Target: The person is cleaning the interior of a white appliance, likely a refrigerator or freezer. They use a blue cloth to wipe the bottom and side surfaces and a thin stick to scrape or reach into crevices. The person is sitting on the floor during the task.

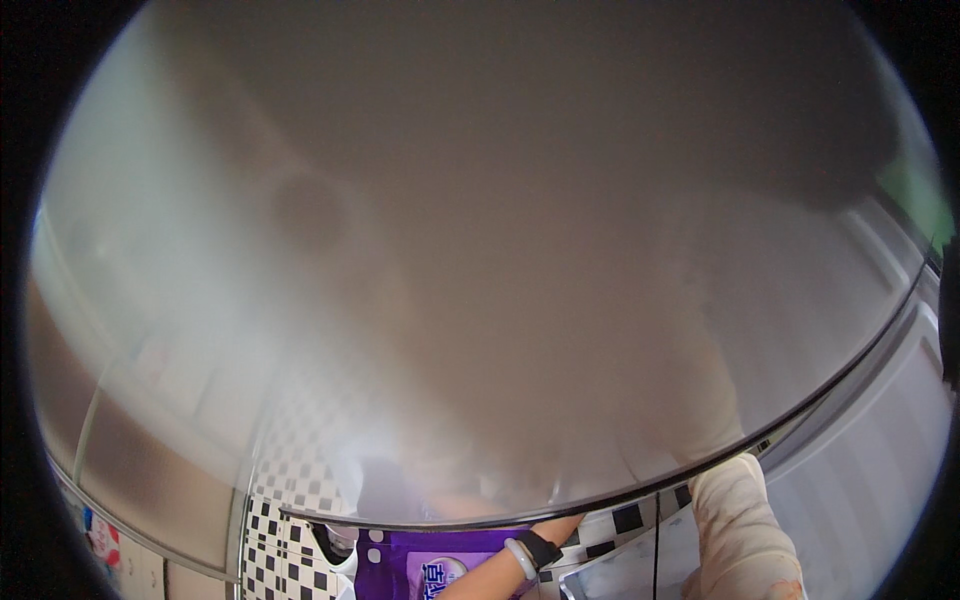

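A large glossy panel [525, 300], blurred and very near, fills most of the view. It mirrors the tiles and part of a sleeve, and a dark strip [810, 409] runs along its lower edge. My left forearm [487, 574], with a pale bangle [520, 559] and a black wristband [541, 549], passes behind that edge, which hides my left hand. The arm crosses in front of a purple package [382, 574] bearing writing. On the right, a cream sleeve [742, 517] on my right arm also reaches behind the edge; my right hand is hidden.
Black-and-white checkered tiles [292, 559] show at the lower left. Beyond them are framed translucent panels [157, 495] and a red-and-white package [105, 540]. A pale ridged panel [862, 465] stands at the right, and a grey marbled surface [622, 574] lies beside the sleeve.
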